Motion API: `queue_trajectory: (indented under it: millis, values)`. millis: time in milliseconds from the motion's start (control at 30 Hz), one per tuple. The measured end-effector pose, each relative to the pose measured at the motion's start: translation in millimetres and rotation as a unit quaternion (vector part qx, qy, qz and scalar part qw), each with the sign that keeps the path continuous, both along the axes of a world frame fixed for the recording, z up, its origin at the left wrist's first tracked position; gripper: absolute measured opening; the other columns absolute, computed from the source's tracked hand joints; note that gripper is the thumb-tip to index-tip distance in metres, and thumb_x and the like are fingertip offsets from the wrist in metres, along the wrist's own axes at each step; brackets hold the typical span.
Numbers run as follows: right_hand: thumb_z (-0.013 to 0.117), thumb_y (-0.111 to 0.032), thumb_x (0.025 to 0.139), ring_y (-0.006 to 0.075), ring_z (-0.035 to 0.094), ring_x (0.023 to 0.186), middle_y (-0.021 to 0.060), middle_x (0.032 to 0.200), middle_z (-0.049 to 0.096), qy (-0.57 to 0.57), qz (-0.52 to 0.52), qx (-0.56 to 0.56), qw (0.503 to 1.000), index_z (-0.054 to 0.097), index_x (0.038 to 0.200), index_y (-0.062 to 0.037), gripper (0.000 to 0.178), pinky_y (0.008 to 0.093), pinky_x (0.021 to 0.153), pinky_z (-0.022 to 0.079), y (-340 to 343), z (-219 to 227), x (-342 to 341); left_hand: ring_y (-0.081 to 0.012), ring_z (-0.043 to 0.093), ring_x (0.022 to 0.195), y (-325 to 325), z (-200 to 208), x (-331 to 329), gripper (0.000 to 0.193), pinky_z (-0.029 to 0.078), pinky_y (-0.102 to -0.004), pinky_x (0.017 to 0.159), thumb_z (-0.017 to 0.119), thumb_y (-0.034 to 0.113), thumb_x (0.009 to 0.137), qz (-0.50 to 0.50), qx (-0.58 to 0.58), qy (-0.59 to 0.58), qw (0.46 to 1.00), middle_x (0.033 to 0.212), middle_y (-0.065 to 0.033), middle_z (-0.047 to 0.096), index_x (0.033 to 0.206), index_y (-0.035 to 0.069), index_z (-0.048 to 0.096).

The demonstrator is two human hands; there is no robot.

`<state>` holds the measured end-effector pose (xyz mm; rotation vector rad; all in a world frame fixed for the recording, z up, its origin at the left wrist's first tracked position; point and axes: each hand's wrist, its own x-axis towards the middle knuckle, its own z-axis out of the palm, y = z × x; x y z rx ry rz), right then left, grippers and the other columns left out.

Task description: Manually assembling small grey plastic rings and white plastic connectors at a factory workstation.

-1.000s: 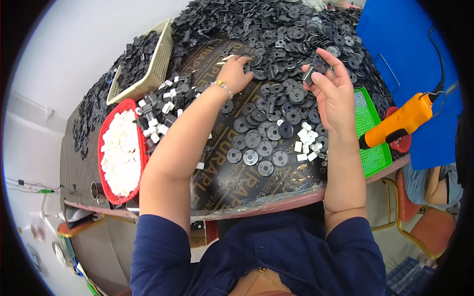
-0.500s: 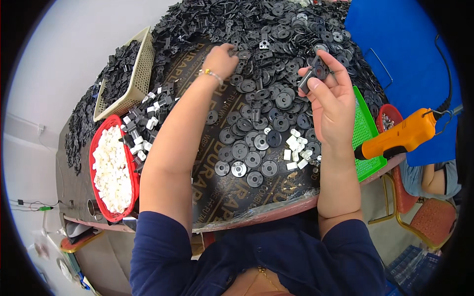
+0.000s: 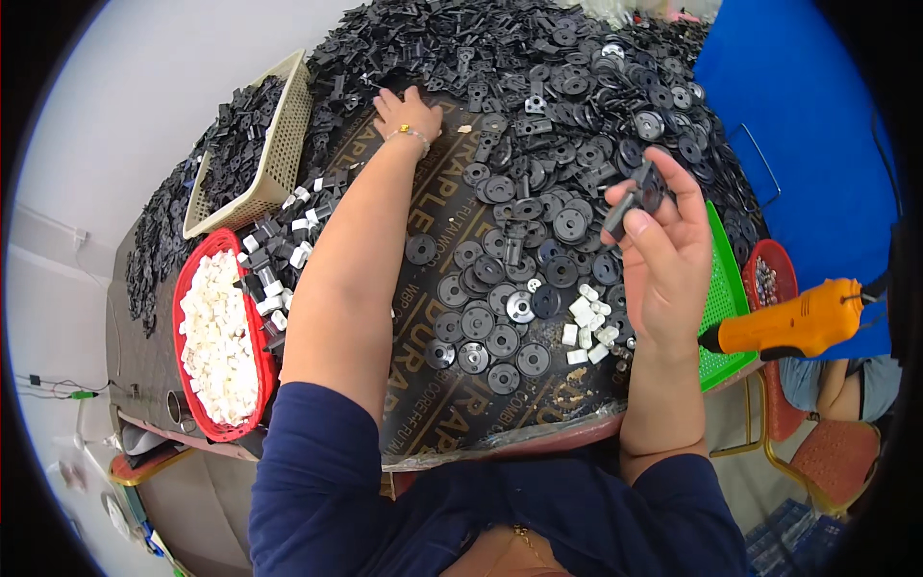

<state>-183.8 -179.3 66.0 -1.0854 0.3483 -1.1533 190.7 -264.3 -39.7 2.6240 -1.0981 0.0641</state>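
Note:
My left hand (image 3: 408,117) is stretched far forward, fingers spread, its fingertips at the near edge of a heap of small black plastic parts (image 3: 404,48). Nothing shows in its grasp. My right hand (image 3: 670,260), raised over the right side of the table, pinches a black plastic bracket (image 3: 635,200) between thumb and fingers. Beneath and left of it lie many round black discs (image 3: 571,225), some with shiny metal centres. A little group of white plastic blocks (image 3: 588,323) sits just left of my right wrist.
At left stand a cream basket (image 3: 282,163) of black parts and a red basket (image 3: 261,370) full of white pieces. Black-and-white parts (image 3: 272,288) lie beside them. On the right are a green tray (image 3: 723,370), an orange electric screwdriver (image 3: 793,319) and a red bowl (image 3: 784,264).
My left hand has moved left from the discs to the bracket heap, its fingers now spreading. My right hand keeps the bracket; the view has shifted slightly.

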Motion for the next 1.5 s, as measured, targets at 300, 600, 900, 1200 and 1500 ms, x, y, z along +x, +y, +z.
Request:
queue_trajectory:
  millis: [300,600,900,1200,1500]
  values:
    - [0.056,0.004,0.088,0.0143,0.064,0.087,0.0139,0.106,0.066,0.026,0.008,-0.009,1.0,0.042,0.14,0.0002,0.053,0.0281,0.074,0.054,2.1,-7.2,2.9,-0.0402,0.003,0.15,36.9,20.1,105.9,0.091,0.016,-0.068,0.111,0.06,0.055,0.086,0.263,0.059,-0.003,0.963,0.161,-0.0246,0.007,0.158,0.027,0.011]
    - [0.057,0.004,0.088,0.0139,0.064,0.09,0.0141,0.106,0.066,0.04,0.013,0.009,0.999,0.042,0.14,0.0006,0.054,0.0264,0.075,0.054,4.6,-5.8,8.6,-0.0346,0.03,0.142,23.8,36.4,28.1,0.055,0.018,-0.062,0.113,0.046,0.038,0.094,0.153,0.092,0.069,0.982,0.15,-0.0171,0.036,0.145,0.017,0.043]
    - [0.057,0.004,0.088,0.0143,0.063,0.092,0.0147,0.106,0.065,0.011,-0.002,-0.014,1.0,0.043,0.138,0.0015,0.052,0.0262,0.074,0.054,1.3,-0.8,-2.6,-0.0386,0.043,0.129,12.6,49.7,-36.4,0.05,0.038,-0.052,0.104,0.057,0.031,0.084,-0.002,-0.091,0.002,0.996,0.133,-0.0205,0.045,0.131,0.012,0.052]
    - [0.055,0.006,0.087,0.0137,0.064,0.089,0.0145,0.107,0.066,0.005,0.047,-0.004,0.999,0.044,0.138,0.0007,0.052,0.0262,0.076,0.053,8.7,3.1,2.8,-0.0445,0.013,0.148,59.3,23.8,133.9,0.086,0.019,-0.0585,0.116,0.058,0.066,0.081,0.121,0.132,0.062,0.982,0.16,-0.0259,0.015,0.154,0.029,0.03]
    - [0.055,0.004,0.09,0.0163,0.063,0.096,0.0129,0.107,0.065,0.033,0.034,0.004,0.999,0.045,0.137,-0.0003,0.048,0.0296,0.078,0.052,2.6,-1.5,3.2,-0.0411,0.057,0.12,26.5,21.8,9.1,0.051,0.047,-0.0431,0.101,0.068,0.021,0.083,-0.147,0.245,-0.068,0.956,0.128,-0.0273,0.058,0.131,0.007,0.057]
